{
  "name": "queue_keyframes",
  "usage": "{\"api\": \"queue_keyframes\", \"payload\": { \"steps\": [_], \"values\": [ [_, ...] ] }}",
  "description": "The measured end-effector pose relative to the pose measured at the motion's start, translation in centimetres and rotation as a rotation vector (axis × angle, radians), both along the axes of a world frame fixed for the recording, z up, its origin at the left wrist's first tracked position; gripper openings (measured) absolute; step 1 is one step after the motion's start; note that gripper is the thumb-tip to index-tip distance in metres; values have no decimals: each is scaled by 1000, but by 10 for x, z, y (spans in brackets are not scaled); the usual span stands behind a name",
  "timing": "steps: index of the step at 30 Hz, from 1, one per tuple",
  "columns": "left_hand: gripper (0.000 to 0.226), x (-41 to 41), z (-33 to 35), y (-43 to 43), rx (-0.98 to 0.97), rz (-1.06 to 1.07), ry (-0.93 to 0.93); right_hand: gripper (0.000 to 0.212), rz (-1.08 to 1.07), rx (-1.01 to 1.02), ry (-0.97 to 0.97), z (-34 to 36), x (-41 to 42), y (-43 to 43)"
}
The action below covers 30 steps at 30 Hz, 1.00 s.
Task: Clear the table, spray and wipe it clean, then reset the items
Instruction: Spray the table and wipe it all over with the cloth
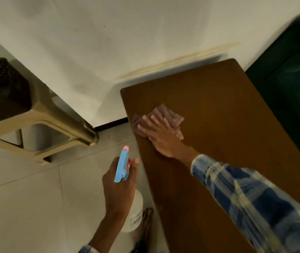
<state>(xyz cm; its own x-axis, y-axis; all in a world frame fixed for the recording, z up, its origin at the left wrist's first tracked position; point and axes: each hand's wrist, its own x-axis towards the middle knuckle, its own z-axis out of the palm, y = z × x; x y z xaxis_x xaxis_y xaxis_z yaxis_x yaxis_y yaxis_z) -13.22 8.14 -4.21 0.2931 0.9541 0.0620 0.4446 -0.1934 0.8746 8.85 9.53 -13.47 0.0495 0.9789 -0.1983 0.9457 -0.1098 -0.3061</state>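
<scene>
A brown wooden table (224, 110) fills the right half of the head view, with nothing on it but a pinkish checked cloth (169, 114) near its far left corner. My right hand (161, 137) lies flat on that cloth, fingers spread, pressing it against the tabletop. My left hand (120, 187) is off the table's left edge, over the floor, wrapped around a spray bottle (122, 165) with a blue head, a pink nozzle and a white body that is partly hidden behind the hand.
A beige plastic stool (41, 114) with a dark perforated seat stands at the left on the tiled floor. A white wall runs behind the table. Something dark green (291, 84) borders the table on the right.
</scene>
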Motion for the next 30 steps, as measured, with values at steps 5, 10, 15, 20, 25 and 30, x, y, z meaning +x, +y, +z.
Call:
{"api": "queue_keyframes", "payload": {
  "steps": [5, 10, 15, 20, 25, 30],
  "values": [
    [27, 6, 14, 26, -22, 6, -13, 61, 296, -59, 19, 1, -34, -86],
    [28, 32, 20, 39, -13, -56, -48, 59, 248, -44, 19, 2, 4, -59],
    [38, 64, 12, 27, -86, -138, -38, 59, -1, 1, 15, -4, 27, -55],
    [18, 112, 24, 1, -116, -243, -70, 60, -526, 6, 47, 0, 117, -99],
    [17, 160, 28, -19, -114, -397, -117, 58, -1054, -57, 19, 2, 196, -201],
    [22, 197, 12, -22, -63, -461, -130, 59, -1083, -52, 3, 6, 202, -187]
  ]
}}
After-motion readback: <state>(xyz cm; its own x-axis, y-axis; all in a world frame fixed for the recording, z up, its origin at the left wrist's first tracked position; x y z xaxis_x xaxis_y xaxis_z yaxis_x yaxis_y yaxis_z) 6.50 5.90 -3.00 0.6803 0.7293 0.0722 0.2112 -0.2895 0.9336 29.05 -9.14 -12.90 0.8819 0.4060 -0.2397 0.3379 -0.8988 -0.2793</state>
